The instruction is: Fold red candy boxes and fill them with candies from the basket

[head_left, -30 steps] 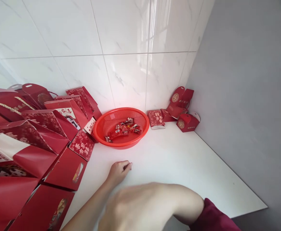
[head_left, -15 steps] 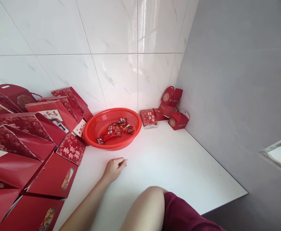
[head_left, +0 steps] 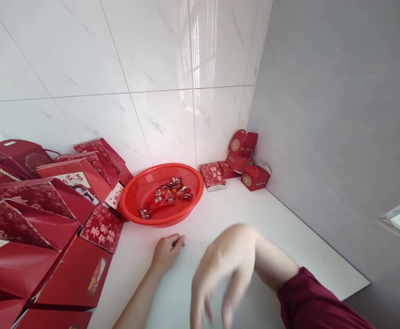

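On white bench [head_left: 254,219], left hand [head_left: 167,249] rests knuckles up, fingers curled narrow, nothing seen held, just short of red basket [head_left: 141,194]. Basket sits against tiled wall, wrapped candies [head_left: 167,194] inside. Right hand [head_left: 225,269] hangs above bench, blurred, fingers spread wide and drooping, empty. Red gift bags [head_left: 49,214] crowd left edge, touching basket. Small red boxes [head_left: 251,173] packed in far corner. Open bench between basket and right edge.
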Tool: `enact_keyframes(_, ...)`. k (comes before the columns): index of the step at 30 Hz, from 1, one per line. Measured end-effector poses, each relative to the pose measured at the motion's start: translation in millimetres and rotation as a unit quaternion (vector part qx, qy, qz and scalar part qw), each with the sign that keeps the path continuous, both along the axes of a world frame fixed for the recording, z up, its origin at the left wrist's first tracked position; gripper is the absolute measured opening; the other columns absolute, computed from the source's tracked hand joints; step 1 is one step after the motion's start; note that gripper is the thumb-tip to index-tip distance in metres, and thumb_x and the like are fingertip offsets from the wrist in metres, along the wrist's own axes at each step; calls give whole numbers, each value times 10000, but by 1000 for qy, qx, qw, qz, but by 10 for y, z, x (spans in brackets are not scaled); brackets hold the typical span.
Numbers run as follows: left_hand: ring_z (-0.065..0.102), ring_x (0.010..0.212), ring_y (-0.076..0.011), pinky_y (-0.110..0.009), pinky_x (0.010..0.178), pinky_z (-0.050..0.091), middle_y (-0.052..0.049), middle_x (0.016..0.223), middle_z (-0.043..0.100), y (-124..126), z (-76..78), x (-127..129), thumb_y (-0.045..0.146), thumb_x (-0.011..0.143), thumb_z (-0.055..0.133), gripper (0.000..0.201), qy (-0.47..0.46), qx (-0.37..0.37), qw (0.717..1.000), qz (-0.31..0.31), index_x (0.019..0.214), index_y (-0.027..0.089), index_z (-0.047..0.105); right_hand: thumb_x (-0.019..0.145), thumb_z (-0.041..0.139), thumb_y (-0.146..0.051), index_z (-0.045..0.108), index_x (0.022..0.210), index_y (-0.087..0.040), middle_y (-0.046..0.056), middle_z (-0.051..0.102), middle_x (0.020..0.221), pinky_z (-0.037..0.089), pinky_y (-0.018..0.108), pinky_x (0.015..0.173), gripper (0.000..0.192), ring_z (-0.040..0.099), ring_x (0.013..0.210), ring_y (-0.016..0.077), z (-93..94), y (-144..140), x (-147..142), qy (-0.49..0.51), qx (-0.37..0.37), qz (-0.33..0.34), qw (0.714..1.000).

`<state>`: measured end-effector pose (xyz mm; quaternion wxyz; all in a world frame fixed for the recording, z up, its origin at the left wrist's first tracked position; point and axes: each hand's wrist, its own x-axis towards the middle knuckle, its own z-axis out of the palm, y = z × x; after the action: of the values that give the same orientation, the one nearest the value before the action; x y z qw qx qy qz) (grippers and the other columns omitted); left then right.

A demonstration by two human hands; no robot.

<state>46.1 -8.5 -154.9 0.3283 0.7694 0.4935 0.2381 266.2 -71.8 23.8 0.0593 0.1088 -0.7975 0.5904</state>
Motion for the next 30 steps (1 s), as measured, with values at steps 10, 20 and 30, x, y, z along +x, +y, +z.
enact_keyframes(10, 454, 500, -114, -217, 536, 347, 37, 519, 481, 90, -77, 26, 546, 918, 455, 460, -36, -12, 999, 19, 694, 176, 614, 900, 508, -213, 736, 1029, -78, 243, 254, 1561, 170, 717, 1070, 295, 126, 1445, 478, -747, 1117, 1678, -272, 109, -911, 291)
enact_keyframes(20, 522, 508, -122, -226, 545, 409, 25, 557, 556, 53, 8, 75, 496, 943, 423, 431, -14, 31, 999, 7, 737, 185, 638, 847, 578, -265, 744, 894, -152, 128, 709, 899, 480, 401, 835, 206, 637, 846, 256, -539, 746, 1970, -213, 128, -897, 364)
enact_keyframes(30, 531, 1184, -243, -384, 931, 492, -135, 1321, 517, -206, 219, -246, 326, 932, 514, 444, -61, 208, 976, -13, 1354, 214, 434, 963, 491, -350, 684, 971, -233, 60, 673, 1013, 502, 354, 829, 226, 632, 925, 207, -745, -22, 669, -16, 54, -659, 750)
